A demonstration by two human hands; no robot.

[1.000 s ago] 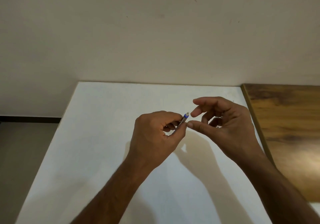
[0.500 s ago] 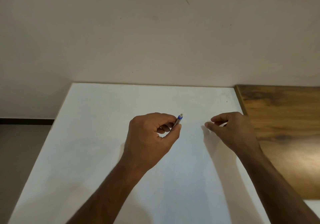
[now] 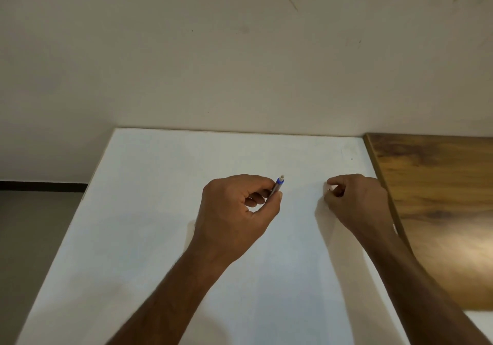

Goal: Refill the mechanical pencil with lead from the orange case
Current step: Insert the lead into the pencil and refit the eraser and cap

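- Two hands over our white table (image 3: pixel 165 211), held well apart.
- Our left hand (image 3: pixel 237 211) grips the mechanical pencil (image 3: pixel 277 186), blue end up.
- Our right hand (image 3: pixel 357 200) pinches closed; on what, we cannot tell.
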